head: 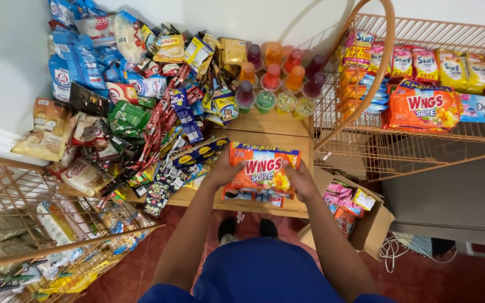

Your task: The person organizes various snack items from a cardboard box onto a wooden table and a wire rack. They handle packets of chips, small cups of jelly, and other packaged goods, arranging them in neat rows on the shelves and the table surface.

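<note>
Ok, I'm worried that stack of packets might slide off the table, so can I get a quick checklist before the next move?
1. Both hands on the stack: ok. The left hand and right hand grip opposite sides of the orange detergent packets.
2. Stack supported: ok, it rests on the wooden table.
3. Distance from table edge: not ok, the stack sits close to the near edge.
4. Lower packets aligned: cannot tell, the top packet hides them.
5. Neighbouring clutter: not ok, sachet strips crowd the left side.
6. Cardboard box reachable: ok, open at the right.
</note>
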